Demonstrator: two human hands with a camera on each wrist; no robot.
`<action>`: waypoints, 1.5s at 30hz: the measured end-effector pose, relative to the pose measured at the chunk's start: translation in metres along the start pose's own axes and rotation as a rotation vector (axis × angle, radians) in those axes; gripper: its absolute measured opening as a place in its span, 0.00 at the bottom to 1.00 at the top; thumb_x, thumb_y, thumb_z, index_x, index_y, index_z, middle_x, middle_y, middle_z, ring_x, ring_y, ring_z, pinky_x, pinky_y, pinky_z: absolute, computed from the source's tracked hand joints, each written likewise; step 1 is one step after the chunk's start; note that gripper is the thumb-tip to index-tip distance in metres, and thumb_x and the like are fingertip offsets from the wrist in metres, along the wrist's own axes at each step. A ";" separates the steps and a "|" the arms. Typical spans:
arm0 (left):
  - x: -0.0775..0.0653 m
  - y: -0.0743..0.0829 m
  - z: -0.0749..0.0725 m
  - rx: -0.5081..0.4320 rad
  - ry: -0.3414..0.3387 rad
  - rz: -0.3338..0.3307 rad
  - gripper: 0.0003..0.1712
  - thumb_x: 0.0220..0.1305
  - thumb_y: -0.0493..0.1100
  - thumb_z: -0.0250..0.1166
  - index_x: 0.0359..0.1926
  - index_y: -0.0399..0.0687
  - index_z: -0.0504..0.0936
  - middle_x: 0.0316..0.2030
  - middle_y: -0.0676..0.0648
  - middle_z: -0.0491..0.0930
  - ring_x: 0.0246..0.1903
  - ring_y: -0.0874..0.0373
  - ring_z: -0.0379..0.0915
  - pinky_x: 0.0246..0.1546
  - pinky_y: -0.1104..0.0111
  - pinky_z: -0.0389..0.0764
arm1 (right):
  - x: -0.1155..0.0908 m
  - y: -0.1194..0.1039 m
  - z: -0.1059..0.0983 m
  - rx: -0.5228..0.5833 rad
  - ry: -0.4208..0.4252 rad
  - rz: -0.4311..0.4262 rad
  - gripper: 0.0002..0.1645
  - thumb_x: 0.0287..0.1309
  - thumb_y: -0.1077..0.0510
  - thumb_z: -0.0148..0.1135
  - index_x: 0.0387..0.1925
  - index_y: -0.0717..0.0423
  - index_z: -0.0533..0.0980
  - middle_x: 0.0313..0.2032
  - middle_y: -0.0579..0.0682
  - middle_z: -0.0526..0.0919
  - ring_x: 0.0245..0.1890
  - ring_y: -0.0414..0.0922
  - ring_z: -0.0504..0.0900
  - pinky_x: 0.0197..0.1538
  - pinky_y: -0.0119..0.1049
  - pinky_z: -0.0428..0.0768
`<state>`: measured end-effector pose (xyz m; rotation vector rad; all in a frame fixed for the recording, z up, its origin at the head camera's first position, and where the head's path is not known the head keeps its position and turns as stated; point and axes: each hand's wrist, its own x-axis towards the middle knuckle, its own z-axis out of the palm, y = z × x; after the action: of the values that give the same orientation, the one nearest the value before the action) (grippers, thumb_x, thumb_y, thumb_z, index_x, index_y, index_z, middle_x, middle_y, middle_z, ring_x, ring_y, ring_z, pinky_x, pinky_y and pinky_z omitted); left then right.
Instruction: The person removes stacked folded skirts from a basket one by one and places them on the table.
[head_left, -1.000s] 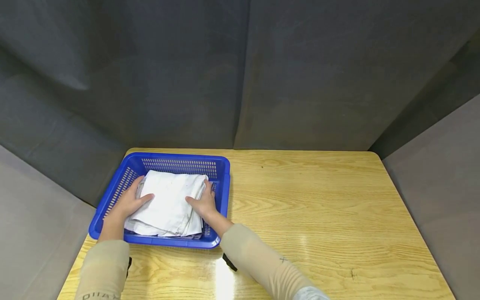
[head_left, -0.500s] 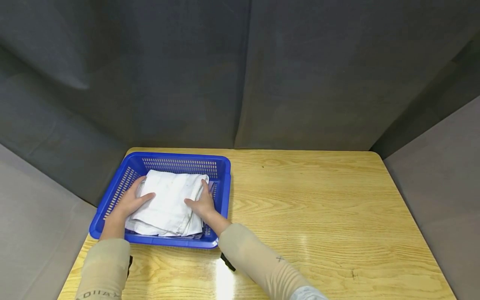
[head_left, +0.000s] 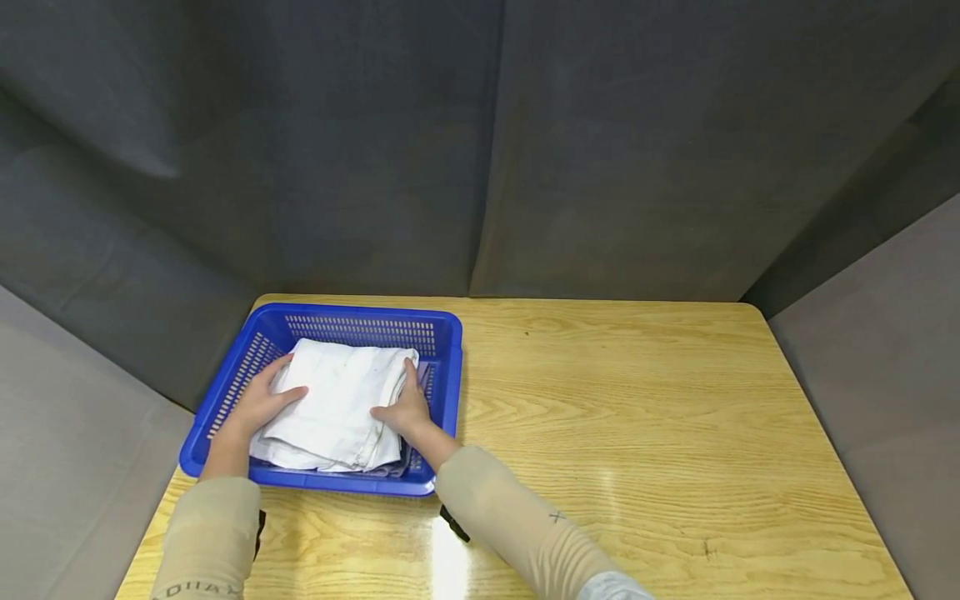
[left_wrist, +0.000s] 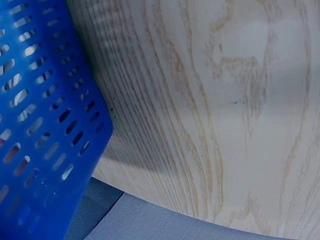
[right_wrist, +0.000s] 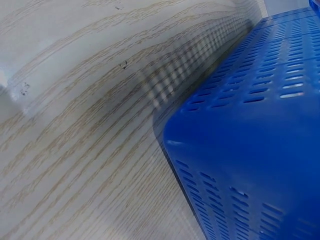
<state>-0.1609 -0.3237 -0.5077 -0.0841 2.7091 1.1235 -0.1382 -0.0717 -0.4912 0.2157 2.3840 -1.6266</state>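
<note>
In the head view a stack of folded white cloth [head_left: 330, 404] lies in a blue plastic basket [head_left: 447, 400]. My left hand [head_left: 258, 404] grips the cloth's left side, thumb on top and fingers at the edge. On the opposite side my right hand [head_left: 408, 410] holds the right edge, its thumb also over the top. Fingertips of both hands are partly hidden by the cloth. Darker fabric [head_left: 397, 468] shows under the white layers. The wrist views show only the basket's slotted outer walls [left_wrist: 45, 100] [right_wrist: 240, 145] and wood, not the hands.
The basket stands at the left end of a wooden table [head_left: 622, 417], its rim rising around both hands. Dark curtains [head_left: 360, 150] hang behind the table. Grey panels [head_left: 885, 375] flank it on either side.
Both hands stay at the cloth's sides. My right thumb has slid slightly toward me along the top, and the near right corner of the cloth has shifted a little to the left.
</note>
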 end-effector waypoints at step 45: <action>-0.004 0.003 -0.004 -0.288 0.045 -0.021 0.39 0.57 0.40 0.64 0.68 0.45 0.56 0.66 0.33 0.54 0.59 0.40 0.57 0.47 0.69 0.71 | 0.002 -0.002 -0.006 -0.029 0.034 -0.046 0.55 0.30 0.76 0.62 0.67 0.55 0.56 0.61 0.59 0.67 0.59 0.56 0.66 0.59 0.45 0.68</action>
<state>-0.1577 -0.3248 -0.5019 -0.1829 2.5573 1.5138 -0.1411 -0.0670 -0.4874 0.1857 2.4532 -1.6197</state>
